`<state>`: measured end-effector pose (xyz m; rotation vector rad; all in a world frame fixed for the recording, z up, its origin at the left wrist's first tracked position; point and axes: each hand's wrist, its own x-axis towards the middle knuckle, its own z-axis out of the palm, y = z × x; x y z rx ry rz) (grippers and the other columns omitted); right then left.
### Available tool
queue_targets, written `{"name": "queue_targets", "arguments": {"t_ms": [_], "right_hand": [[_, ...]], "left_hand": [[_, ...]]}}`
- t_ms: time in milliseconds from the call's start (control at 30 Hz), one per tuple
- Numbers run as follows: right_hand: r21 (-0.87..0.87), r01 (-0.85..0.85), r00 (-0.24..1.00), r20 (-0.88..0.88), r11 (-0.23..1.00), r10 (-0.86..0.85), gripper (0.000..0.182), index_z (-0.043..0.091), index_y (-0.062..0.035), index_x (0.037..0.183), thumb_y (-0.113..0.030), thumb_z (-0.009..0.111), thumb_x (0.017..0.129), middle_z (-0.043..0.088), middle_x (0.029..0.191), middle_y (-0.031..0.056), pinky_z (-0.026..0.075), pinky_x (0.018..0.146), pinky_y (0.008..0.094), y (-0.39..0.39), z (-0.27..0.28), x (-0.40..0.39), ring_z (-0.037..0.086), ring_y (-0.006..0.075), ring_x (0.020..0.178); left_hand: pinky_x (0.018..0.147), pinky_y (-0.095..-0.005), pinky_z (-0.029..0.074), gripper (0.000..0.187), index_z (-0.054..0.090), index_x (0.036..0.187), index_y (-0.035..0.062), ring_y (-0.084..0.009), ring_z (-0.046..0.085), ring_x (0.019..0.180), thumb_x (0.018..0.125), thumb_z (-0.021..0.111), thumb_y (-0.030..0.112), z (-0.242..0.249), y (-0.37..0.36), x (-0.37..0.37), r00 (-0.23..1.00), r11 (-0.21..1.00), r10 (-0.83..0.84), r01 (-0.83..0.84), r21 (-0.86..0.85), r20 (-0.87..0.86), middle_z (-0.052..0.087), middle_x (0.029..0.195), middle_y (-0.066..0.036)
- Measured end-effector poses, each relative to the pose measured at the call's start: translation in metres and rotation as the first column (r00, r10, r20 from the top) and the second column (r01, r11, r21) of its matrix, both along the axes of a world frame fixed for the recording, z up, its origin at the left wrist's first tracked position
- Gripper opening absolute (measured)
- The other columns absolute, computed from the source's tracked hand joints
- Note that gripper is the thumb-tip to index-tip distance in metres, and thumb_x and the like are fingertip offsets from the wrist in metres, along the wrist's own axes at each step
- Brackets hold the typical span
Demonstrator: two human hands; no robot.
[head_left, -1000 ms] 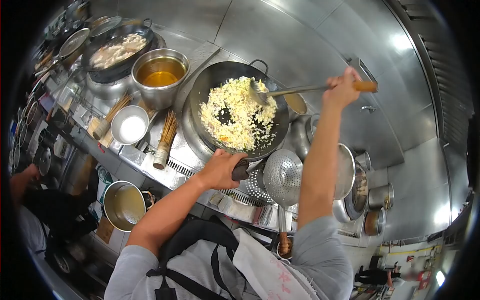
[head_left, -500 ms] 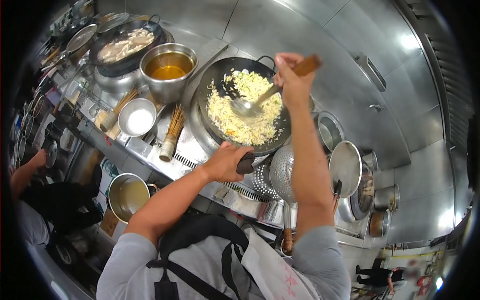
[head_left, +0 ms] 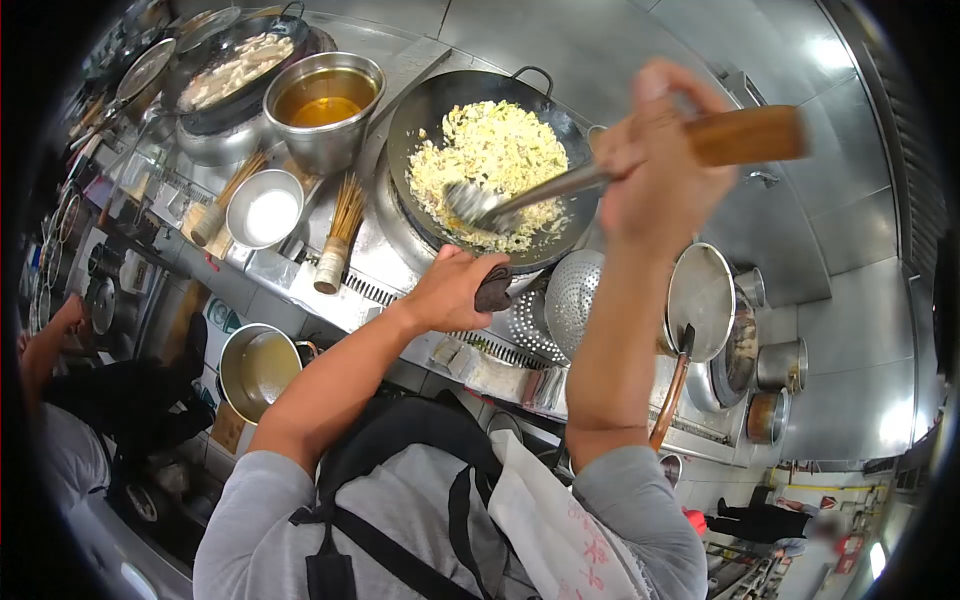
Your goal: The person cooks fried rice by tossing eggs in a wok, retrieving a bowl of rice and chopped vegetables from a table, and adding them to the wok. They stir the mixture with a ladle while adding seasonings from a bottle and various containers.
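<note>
Below the middle of the view, my left hand [head_left: 447,292] is closed round a dark folded cloth [head_left: 493,288] at the near edge of a black wok [head_left: 428,102]. Yellow, egg-flecked fried rice [head_left: 505,145] lies heaped in the wok. My right hand [head_left: 662,175], slightly blurred, is wrapped round a ladle [head_left: 550,190] with a thick wooden handle. The ladle's metal head sits in the rice at the wok's near left side. Whatever part of the wok's rim or handle the cloth covers is hidden.
Left of the wok stand a metal pot of amber liquid [head_left: 325,140], a bowl of white contents [head_left: 265,218] and a bamboo brush [head_left: 336,235]. Another wok [head_left: 215,110] holds pale food. Perforated strainers [head_left: 577,300] hang near my right forearm. A person [head_left: 75,400] works at far left.
My right hand has risen toward the camera and moved right. The ladle head has shifted to the wok's near left, and the rice is heaped farther back. My left hand keeps its grip.
</note>
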<state>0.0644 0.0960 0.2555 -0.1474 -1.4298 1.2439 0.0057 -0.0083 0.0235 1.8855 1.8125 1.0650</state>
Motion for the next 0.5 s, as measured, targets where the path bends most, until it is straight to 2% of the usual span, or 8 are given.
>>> {"name": "queue_targets", "arguments": {"t_ms": [67, 167, 233, 300, 333, 367, 433, 500], "right_hand": [[-0.052, 0.015, 1.000, 0.024, 0.999, -0.014, 0.013, 0.060, 0.0014, 0.092, -0.007, 0.067, 0.085, 0.052, 0.058, 0.0010, 0.034, 0.041, 0.0223, 0.022, -0.039, -0.014, 0.044, 0.0081, 0.042], [-0.114, 0.142, 0.988, -0.037, 0.983, -0.147, 0.016, 0.057, 0.0021, 0.095, -0.006, 0.067, 0.086, 0.048, 0.056, 0.0011, 0.035, 0.043, 0.0269, 0.048, -0.037, -0.035, 0.040, 0.0088, 0.042], [-0.037, 0.158, 0.986, -0.037, 0.987, -0.160, 0.016, 0.057, 0.0022, 0.096, -0.007, 0.067, 0.086, 0.050, 0.059, 0.0022, 0.036, 0.043, 0.0266, 0.046, -0.044, -0.038, 0.041, 0.0087, 0.043], [0.059, 0.110, 0.994, -0.018, 0.992, -0.109, 0.017, 0.058, 0.0024, 0.096, -0.008, 0.067, 0.086, 0.053, 0.061, 0.0032, 0.038, 0.044, 0.0260, 0.058, -0.070, -0.048, 0.044, 0.0085, 0.044], [0.047, 0.105, 0.994, -0.006, 0.993, -0.105, 0.018, 0.058, 0.0024, 0.097, -0.008, 0.068, 0.086, 0.055, 0.063, 0.0040, 0.039, 0.044, 0.0254, 0.072, -0.070, -0.058, 0.046, 0.0086, 0.045], [0.044, 0.114, 0.993, -0.008, 0.992, -0.114, 0.018, 0.058, 0.0024, 0.097, -0.008, 0.068, 0.086, 0.055, 0.063, 0.0040, 0.039, 0.044, 0.0254, 0.067, -0.072, -0.052, 0.046, 0.0086, 0.045], [0.161, 0.236, 0.972, -0.028, 0.958, -0.234, 0.018, 0.058, 0.0020, 0.098, -0.007, 0.068, 0.086, 0.056, 0.064, 0.0046, 0.040, 0.046, 0.0246, 0.056, -0.064, -0.053, 0.048, 0.0092, 0.047], [0.155, 0.204, 0.974, 0.063, 0.967, -0.216, 0.018, 0.059, 0.0014, 0.099, -0.006, 0.068, 0.085, 0.058, 0.067, 0.0055, 0.041, 0.046, 0.0236, 0.071, -0.090, -0.052, 0.049, 0.0095, 0.048]], "left_hand": [[0.096, -0.0372, 0.031, 0.077, 0.045, 0.130, 0.0101, -0.0295, 0.057, 0.100, 0.060, 0.076, 0.021, 0.000, 0.000, -0.002, 1.000, 1.000, -0.005, 0.005, -0.017, -0.012, 0.064, 0.103, -0.013], [0.096, -0.0374, 0.031, 0.077, 0.045, 0.130, 0.0103, -0.0298, 0.057, 0.100, 0.060, 0.076, 0.021, 0.002, -0.002, -0.001, 1.000, 1.000, -0.025, 0.025, 0.007, 0.001, 0.064, 0.103, -0.013], [0.096, -0.0375, 0.031, 0.077, 0.045, 0.129, 0.0104, -0.0300, 0.057, 0.099, 0.059, 0.075, 0.021, 0.002, 0.003, -0.004, 0.999, 0.998, -0.033, 0.032, 0.045, 0.036, 0.064, 0.103, -0.013], [0.095, -0.0377, 0.032, 0.078, 0.045, 0.129, 0.0105, -0.0303, 0.057, 0.097, 0.058, 0.076, 0.021, 0.001, 0.000, 0.000, 1.000, 1.000, 0.011, -0.011, 0.004, -0.013, 0.064, 0.102, -0.013], [0.095, -0.0377, 0.032, 0.079, 0.045, 0.129, 0.0102, -0.0304, 0.058, 0.096, 0.058, 0.076, 0.021, -0.001, 0.000, -0.001, 1.000, 1.000, 0.006, -0.006, 0.024, -0.001, 0.064, 0.102, -0.013], [0.095, -0.0377, 0.032, 0.079, 0.045, 0.129, 0.0102, -0.0304, 0.058, 0.096, 0.058, 0.076, 0.021, -0.004, -0.003, 0.001, 1.000, 1.000, -0.003, 0.003, 0.022, -0.003, 0.064, 0.102, -0.013], [0.095, -0.0380, 0.032, 0.080, 0.045, 0.130, 0.0097, -0.0305, 0.057, 0.097, 0.057, 0.076, 0.022, -0.004, 0.001, -0.004, 1.000, 0.999, -0.031, 0.030, 0.018, 0.003, 0.064, 0.103, -0.013], [0.095, -0.0378, 0.033, 0.080, 0.045, 0.130, 0.0097, -0.0303, 0.057, 0.097, 0.056, 0.076, 0.021, -0.005, -0.004, -0.002, 0.999, 0.999, -0.029, 0.029, 0.020, 0.020, 0.064, 0.103, -0.012]]}}
